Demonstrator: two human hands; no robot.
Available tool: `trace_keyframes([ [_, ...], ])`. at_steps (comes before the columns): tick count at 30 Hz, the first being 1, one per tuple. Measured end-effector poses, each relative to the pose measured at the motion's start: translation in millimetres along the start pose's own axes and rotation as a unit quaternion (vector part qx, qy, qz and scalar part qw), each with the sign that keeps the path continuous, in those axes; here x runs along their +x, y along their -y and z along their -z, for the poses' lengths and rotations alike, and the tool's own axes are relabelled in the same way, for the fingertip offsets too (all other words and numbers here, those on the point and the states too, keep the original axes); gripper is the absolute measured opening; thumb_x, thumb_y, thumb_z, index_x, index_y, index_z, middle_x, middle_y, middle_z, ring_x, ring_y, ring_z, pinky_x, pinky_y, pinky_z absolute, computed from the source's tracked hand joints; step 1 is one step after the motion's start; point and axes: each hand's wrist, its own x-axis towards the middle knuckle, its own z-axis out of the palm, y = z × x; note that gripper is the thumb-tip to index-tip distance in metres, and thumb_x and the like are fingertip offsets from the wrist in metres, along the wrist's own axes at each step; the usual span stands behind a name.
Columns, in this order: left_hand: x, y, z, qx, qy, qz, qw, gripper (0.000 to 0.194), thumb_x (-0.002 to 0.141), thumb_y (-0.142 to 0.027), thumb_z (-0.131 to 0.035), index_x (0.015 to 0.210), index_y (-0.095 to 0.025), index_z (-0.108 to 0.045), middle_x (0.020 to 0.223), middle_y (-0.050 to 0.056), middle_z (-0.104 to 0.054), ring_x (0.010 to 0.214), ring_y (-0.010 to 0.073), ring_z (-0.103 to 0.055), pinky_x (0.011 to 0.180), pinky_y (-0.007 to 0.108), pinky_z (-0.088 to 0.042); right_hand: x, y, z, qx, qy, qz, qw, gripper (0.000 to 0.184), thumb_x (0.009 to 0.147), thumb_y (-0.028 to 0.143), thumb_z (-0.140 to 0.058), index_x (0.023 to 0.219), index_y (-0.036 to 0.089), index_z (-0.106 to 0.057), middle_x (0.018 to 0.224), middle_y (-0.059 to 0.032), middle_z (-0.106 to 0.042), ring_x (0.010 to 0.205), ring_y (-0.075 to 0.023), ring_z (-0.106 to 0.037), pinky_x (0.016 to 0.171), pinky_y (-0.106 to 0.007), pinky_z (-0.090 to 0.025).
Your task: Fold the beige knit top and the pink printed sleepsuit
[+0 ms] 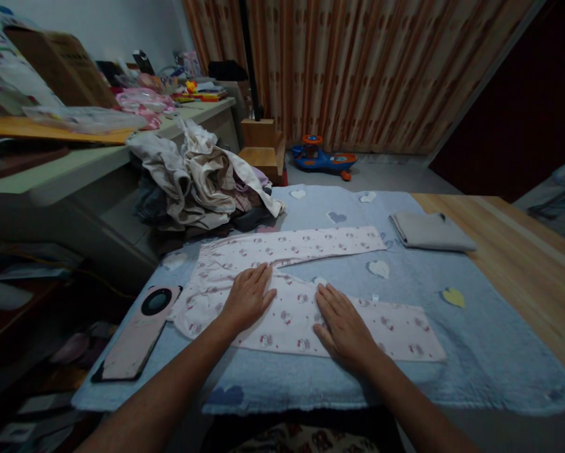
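Note:
A pair of small pink printed trousers [306, 277] lies spread flat on a blue blanket [475, 340] with heart shapes. Its two legs point right, one above the other. My left hand [248, 297] rests flat and open on the waist end of the trousers, fingers together and stretched out. My right hand [341, 324] lies flat and open on the nearer leg, close beside the left hand. Neither hand holds anything.
A phone in a pink case [138, 333] lies on the blanket at the left. A folded grey cloth [428, 231] sits at the far right. A heap of unfolded clothes [202, 179] lies at the back left. Behind are a cluttered counter [75, 163] and a toy car [323, 157] on the floor.

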Motion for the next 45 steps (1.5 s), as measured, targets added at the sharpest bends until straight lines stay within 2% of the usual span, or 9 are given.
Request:
trace_keyframes([
  [4, 0, 0, -0.3, 0.002, -0.006, -0.002, 1.0, 0.054, 0.095, -0.041, -0.048, 0.145, -0.021, -0.046, 0.151, 0.01, -0.046, 0.127, 0.0315, -0.048, 0.109, 0.045, -0.035, -11, -1, 2, 0.002, 0.015, 0.016, 1.0, 0.058, 0.096, 0.038, -0.05, 0.149, 0.014, -0.041, 0.16, -0.0094, -0.031, 0.148, -0.0233, -0.026, 0.122, -0.04, -0.023],
  [12, 1, 1, -1.3, 0.022, -0.023, -0.021, 0.999, 0.053, 0.096, -0.04, -0.045, 0.143, -0.015, -0.049, 0.149, 0.012, -0.05, 0.124, 0.0312, -0.05, 0.107, 0.046, -0.038, -31, -34, 6, -0.035, 0.007, -0.008, 0.999, 0.06, 0.097, 0.038, -0.047, 0.152, 0.016, -0.036, 0.16, -0.0085, -0.031, 0.148, -0.0236, -0.026, 0.121, -0.041, -0.025],
  [18, 1, 4, -3.9, 0.023, -0.033, -0.023, 0.999, 0.053, 0.096, -0.041, -0.045, 0.142, -0.017, -0.05, 0.147, 0.012, -0.051, 0.122, 0.031, -0.052, 0.104, 0.046, -0.04, -45, -48, 9, -0.055, -0.003, -0.048, 0.997, 0.066, 0.096, 0.039, -0.047, 0.155, 0.017, -0.029, 0.16, -0.0097, -0.03, 0.148, -0.0239, -0.027, 0.119, -0.042, -0.028],
  [22, 2, 4, -4.3, 0.031, -0.034, -0.026, 0.999, 0.053, 0.096, -0.041, -0.044, 0.142, -0.014, -0.05, 0.146, 0.012, -0.052, 0.12, 0.0311, -0.052, 0.104, 0.045, -0.041, -55, -63, 12, -0.087, 0.01, -0.062, 0.994, 0.06, 0.098, 0.044, -0.045, 0.153, 0.022, -0.034, 0.161, -0.0071, -0.029, 0.149, -0.0274, -0.022, 0.119, -0.047, -0.026],
  [26, 1, 4, -4.7, 0.038, -0.037, -0.031, 0.998, 0.052, 0.097, -0.04, -0.044, 0.141, -0.013, -0.051, 0.145, 0.013, -0.053, 0.119, 0.0312, -0.053, 0.103, 0.045, -0.041, -62, -82, 14, -0.11, 0.016, -0.102, 0.989, 0.059, 0.099, 0.047, -0.041, 0.152, 0.022, -0.037, 0.162, -0.0078, -0.027, 0.149, -0.0297, -0.021, 0.119, -0.05, -0.025],
  [37, 0, 6, -6.6, 0.039, -0.06, -0.043, 0.997, 0.048, 0.096, -0.038, -0.046, 0.137, -0.016, -0.055, 0.143, 0.013, -0.055, 0.118, 0.0317, -0.055, 0.1, 0.047, -0.041, -76, -107, 15, -0.113, -0.024, -0.155, 0.981, 0.059, 0.099, 0.05, -0.036, 0.151, 0.021, -0.039, 0.16, -0.0101, -0.031, 0.149, -0.027, -0.024, 0.118, -0.049, -0.027],
  [41, -6, 1, -1.3, 0.064, -0.092, -0.061, 0.992, 0.039, 0.095, -0.031, -0.048, 0.13, -0.018, -0.06, 0.143, 0.014, -0.054, 0.118, 0.0313, -0.057, 0.102, 0.05, -0.039, -73, -108, 15, -0.102, -0.046, -0.167, 0.98, 0.058, 0.098, 0.047, -0.04, 0.145, 0.014, -0.046, 0.156, -0.0165, -0.037, 0.146, -0.0307, -0.03, 0.116, -0.05, -0.03],
  [45, -19, -3, 2.8, 0.065, -0.111, -0.107, 0.986, 0.031, 0.095, -0.024, -0.047, 0.121, -0.018, -0.064, 0.144, 0.015, -0.054, 0.12, 0.0291, -0.057, 0.103, 0.049, -0.041, -53, -85, 7, -0.066, -0.092, -0.141, 0.984, 0.057, 0.097, 0.041, -0.042, 0.147, 0.014, -0.043, 0.155, -0.0168, -0.038, 0.145, -0.0309, -0.032, 0.116, -0.051, -0.032],
])
